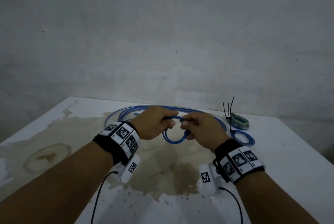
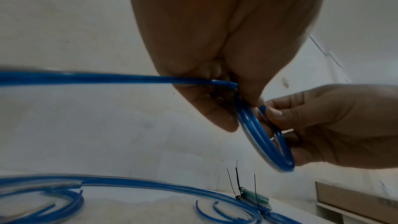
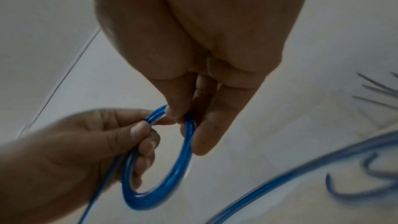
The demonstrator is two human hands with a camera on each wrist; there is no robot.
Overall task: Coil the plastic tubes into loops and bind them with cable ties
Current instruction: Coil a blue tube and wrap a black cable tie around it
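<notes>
Above table [image 1: 282, 144], both hands grip blue coil [image 1: 174, 139].

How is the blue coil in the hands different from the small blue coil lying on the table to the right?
The held blue coil is off the table, gripped by the left hand and right hand; the small blue coil on the table lies flat, untouched. The held one trails loose tube to the left and shows no tie; the resting one has a black cable tie at its rim. Both are blue plastic tube wound into round loops of similar size.
</notes>
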